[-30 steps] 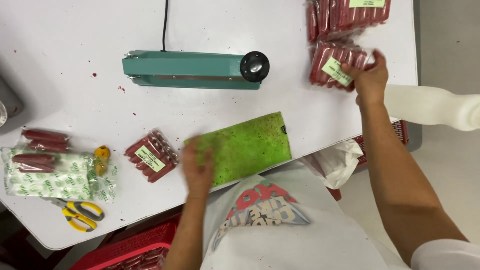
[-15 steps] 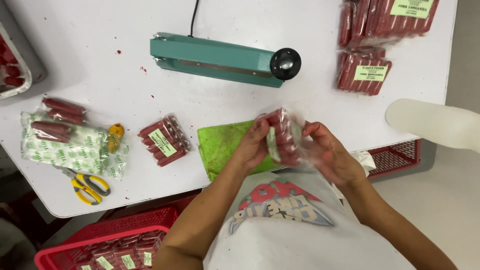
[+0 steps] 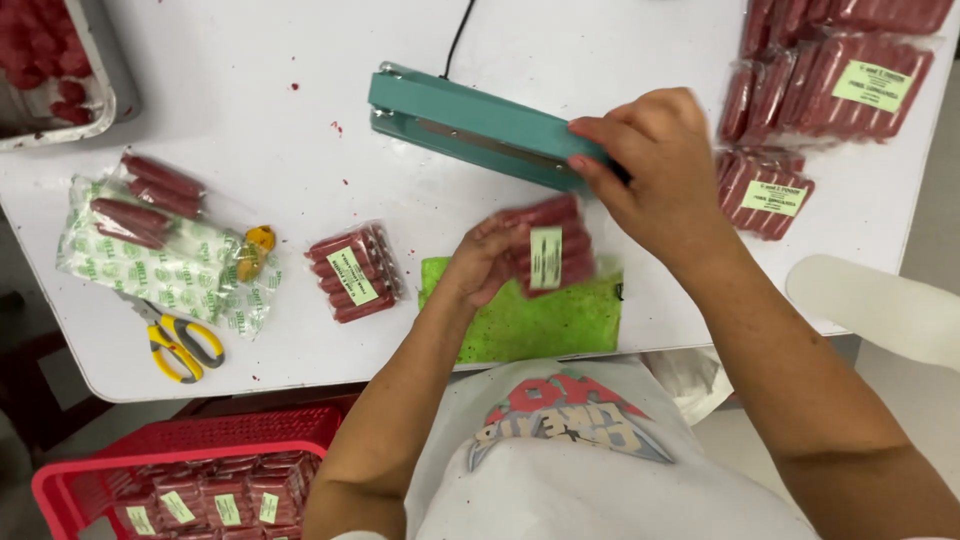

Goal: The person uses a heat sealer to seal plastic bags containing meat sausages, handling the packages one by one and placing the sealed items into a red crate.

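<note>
Head view shows your left hand [image 3: 480, 265] pinching a clear plastic pack of red sausages with a pale green label [image 3: 545, 255], held just above the green cutting mat [image 3: 530, 320] at the near edge of the white counter [image 3: 280, 150]. Half a second ago both your hands were closed around that pack over the mat; now your right hand [image 3: 650, 165] has let go and moved up to the teal bar-shaped heat sealer [image 3: 470, 120], its fingers curled down over the sealer's right end. The pack has come up with it and sits just below the sealer's arm, so I judge the bag's open edge is about to go under the bar.

Another labelled sausage pack [image 3: 355, 272] lies left of the mat, apart from it. Further left are printed green-and-white bags with loose sausages [image 3: 150, 235] on them and yellow-handled scissors [image 3: 180, 340]. Finished packs are stacked [image 3: 840, 80] at your far right, and a red plastic basket [image 3: 190, 470] with more packs sits below the counter.
</note>
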